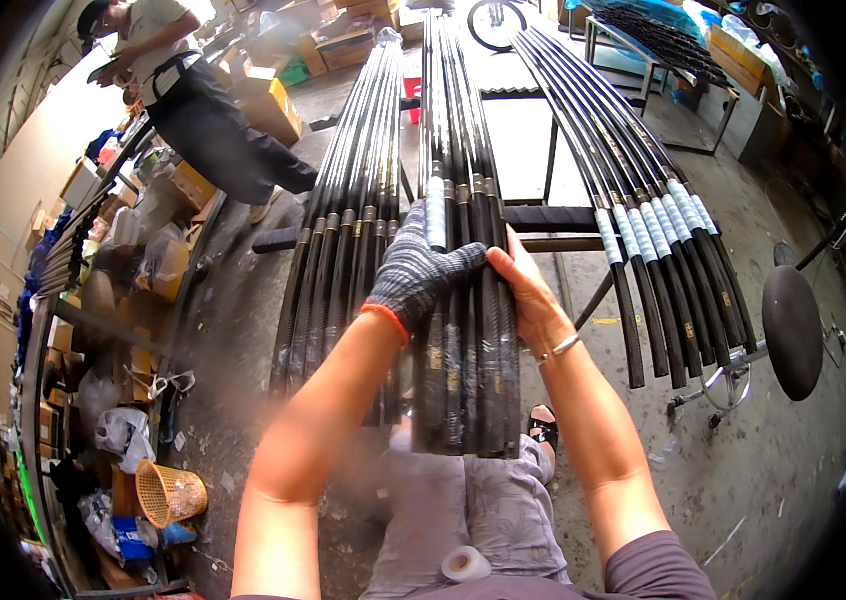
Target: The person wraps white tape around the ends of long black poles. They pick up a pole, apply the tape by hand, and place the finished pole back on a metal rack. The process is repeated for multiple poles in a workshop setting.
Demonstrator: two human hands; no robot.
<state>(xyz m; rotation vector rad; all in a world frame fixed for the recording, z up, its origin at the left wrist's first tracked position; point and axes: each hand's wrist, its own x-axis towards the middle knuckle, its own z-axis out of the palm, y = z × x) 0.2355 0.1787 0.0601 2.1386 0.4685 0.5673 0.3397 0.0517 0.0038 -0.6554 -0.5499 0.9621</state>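
In front of me a bundle of long black poles [465, 400] runs away from my lap. My left hand [418, 268], in a grey striped knit glove with an orange cuff, is closed round its left side, thumb across the top. On the right side my bare right hand [531, 285] grips the outer poles, its thumb close to the gloved thumb; most of its fingers are hidden underneath. A whitish film band [436, 215] wraps one pole beside the glove. On my lap sits a roll of clear film [466, 563].
More black poles [338, 260] lie at the left, and others with whitish bands [658, 225] at the right, on a padded rack [553, 218]. A round black stool [793, 332] stands far right. Left are a cluttered shelf, a yellow basket [171, 493] and a standing person [205, 110].
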